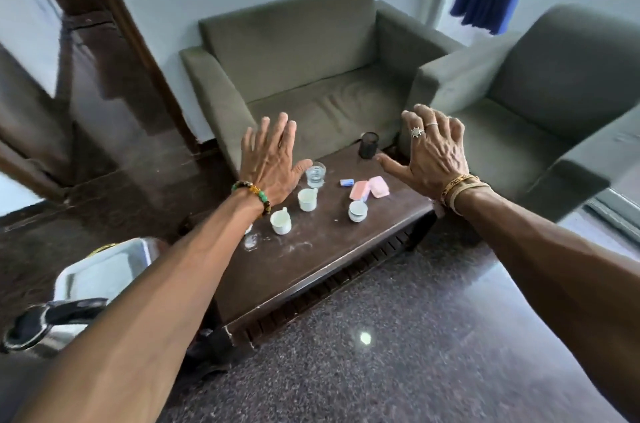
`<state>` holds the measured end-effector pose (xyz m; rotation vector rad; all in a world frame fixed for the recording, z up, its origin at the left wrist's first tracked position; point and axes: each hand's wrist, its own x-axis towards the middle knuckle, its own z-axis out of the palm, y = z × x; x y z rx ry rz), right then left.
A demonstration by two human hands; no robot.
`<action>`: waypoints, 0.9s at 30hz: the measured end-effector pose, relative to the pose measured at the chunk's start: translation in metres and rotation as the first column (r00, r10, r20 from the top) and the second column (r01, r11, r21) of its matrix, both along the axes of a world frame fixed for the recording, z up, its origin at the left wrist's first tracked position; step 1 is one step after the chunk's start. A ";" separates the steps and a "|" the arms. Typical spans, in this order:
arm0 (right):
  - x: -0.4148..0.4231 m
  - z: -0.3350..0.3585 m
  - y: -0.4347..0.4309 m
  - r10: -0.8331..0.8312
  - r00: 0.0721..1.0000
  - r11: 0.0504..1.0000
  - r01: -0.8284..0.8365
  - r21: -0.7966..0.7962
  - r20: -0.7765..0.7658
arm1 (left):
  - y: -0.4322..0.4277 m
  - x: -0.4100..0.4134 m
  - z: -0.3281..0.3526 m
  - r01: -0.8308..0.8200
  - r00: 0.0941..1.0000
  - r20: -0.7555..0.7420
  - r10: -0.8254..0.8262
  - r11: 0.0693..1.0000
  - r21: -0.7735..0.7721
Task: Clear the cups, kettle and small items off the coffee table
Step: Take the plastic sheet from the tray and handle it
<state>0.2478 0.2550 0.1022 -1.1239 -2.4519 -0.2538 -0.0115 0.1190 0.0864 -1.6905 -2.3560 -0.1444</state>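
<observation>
Sofa [311,76]: green, 2 seats, against the far wall. Armchair [554,93]: same green, at the right, its arm just beside the sofa's.

Coffee table [329,270]: dark wood, running from near left to far right in front of the sofa, with pale smears on its top.

Tray [104,270]: metal, at the near left, beyond the table's left end. You cannot tell what it rests on.

Kettle [52,322]: steel with a black handle, blurred, at the near left edge of view, nearer you than the tray and off the table top.

Your left hand [273,159]: flat, fingers straight and spread, holding nothing, raised over the far left part of the table. There is a bead bracelet at the wrist.

Your right hand [433,152]: fingers spread and slightly bent, holding nothing, raised over the far right end. It wears 2 rings, with bangles at the wrist.

Dark tumbler [368,144]: upright at the table's far end, between your 2 hands.

Water glass [315,174]: upright, just right of your left thumb.

3 white cups, all upright on the table: middle cup [307,199] just near of the glass, left cup [281,222] nearer still, right cup [357,211] apart to the right.

2 pink blocks [370,187]: touching each other, just beyond the right cup.

Blue block [345,182]: small, just left of the pink pair.
</observation>
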 end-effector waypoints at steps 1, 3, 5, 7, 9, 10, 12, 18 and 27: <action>0.018 0.000 0.007 -0.028 1.000 1.000 0.028 0.000 -0.009 | 0.010 0.014 0.001 0.013 1.000 0.012 -0.013 1.000 0.006; 0.047 0.000 0.019 -0.079 0.997 0.997 0.079 -0.003 -0.016 | 0.026 0.040 0.005 0.032 0.999 0.019 -0.033 0.999 0.019; 0.074 0.001 0.030 -0.126 0.992 0.992 0.126 -0.004 -0.019 | 0.042 0.066 0.008 0.075 0.997 0.004 -0.075 0.997 0.030; 0.096 0.002 0.038 -0.176 0.984 0.984 0.176 -0.016 -0.030 | 0.059 0.088 0.012 0.124 0.992 -0.021 -0.124 0.992 0.035; 0.113 0.000 0.044 -0.226 0.973 0.974 0.224 -0.044 -0.044 | 0.076 0.107 0.013 0.169 0.985 -0.036 -0.168 0.985 0.032; 0.120 -0.002 0.048 -0.244 0.969 0.969 0.242 -0.055 -0.048 | 0.086 0.115 0.011 0.192 0.981 -0.041 -0.190 0.981 0.028; 0.132 -0.011 0.051 -0.270 0.962 0.961 0.267 -0.069 -0.041 | 0.102 0.129 0.001 0.227 0.973 -0.043 -0.226 0.974 0.017; 0.167 -0.050 0.070 -0.366 0.930 0.921 0.367 -0.127 0.039 | 0.153 0.164 -0.045 0.315 0.949 0.048 -0.312 0.946 -0.080; 0.192 -0.043 0.120 -0.479 0.878 0.873 0.478 -0.097 0.018 | 0.229 0.189 -0.045 0.431 0.901 0.082 -0.425 0.898 -0.084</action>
